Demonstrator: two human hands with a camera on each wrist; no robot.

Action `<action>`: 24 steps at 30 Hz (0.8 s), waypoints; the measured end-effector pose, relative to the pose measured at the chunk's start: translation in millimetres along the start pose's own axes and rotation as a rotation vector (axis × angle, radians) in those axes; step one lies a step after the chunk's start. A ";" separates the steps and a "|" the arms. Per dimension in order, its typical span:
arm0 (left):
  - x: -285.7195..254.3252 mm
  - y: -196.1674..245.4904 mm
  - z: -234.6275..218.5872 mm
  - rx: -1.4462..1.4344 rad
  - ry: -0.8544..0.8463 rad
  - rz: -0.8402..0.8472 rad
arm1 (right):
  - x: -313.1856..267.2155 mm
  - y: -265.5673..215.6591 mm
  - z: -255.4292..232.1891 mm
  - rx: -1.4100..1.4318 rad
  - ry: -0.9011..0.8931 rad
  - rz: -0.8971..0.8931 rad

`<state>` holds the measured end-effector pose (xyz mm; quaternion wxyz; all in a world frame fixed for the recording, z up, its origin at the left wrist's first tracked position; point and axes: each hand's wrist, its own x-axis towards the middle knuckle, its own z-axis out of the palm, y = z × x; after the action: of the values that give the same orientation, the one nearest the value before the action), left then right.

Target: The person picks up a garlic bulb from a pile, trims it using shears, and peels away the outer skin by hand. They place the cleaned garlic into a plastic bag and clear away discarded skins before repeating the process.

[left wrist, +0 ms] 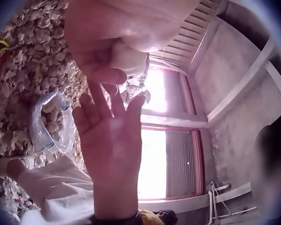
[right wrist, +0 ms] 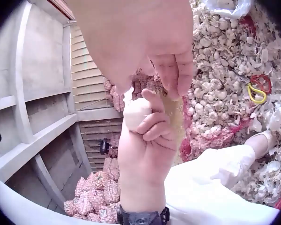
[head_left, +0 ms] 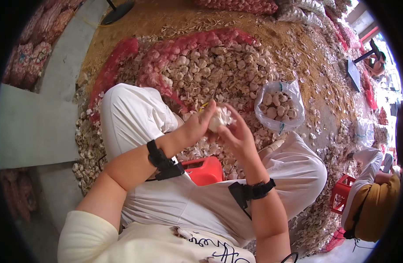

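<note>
Garlic bulb in left hand, fingers curled round it. Right hand alongside, fingers loosely extended. Clear plastic bag, near right knee, holds more bulbs.

The brown floor carries a broad heap of garlic bulbs edged by red netting, scattered papery skins, 1 clear plastic bag of bulbs just beside the heap, and, at right, 1 red stool.
</note>
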<state>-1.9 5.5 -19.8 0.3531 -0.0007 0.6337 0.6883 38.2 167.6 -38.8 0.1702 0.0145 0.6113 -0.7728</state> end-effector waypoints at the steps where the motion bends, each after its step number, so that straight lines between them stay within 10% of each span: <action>1: 1.6 -7.2 1.6 0.109 -0.020 0.049 | -2.9 -3.6 2.8 -0.033 -0.007 0.061; 7: -2.6 1.2 4.3 0.241 -0.125 0.109 | -11.7 -5.9 1.9 -0.032 0.102 0.001; 16: 1.4 -12.9 0.1 0.849 0.179 0.514 | -11.2 -0.6 -0.6 0.152 0.089 -0.089; 24: 2.7 -9.7 4.1 0.370 0.153 0.279 | -11.3 -6.1 -2.8 0.226 0.030 -0.072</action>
<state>2.6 9.9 -28.7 0.1995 0.0995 0.7679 0.6006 46.7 174.2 -31.2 0.1307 0.0232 0.5227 -0.8421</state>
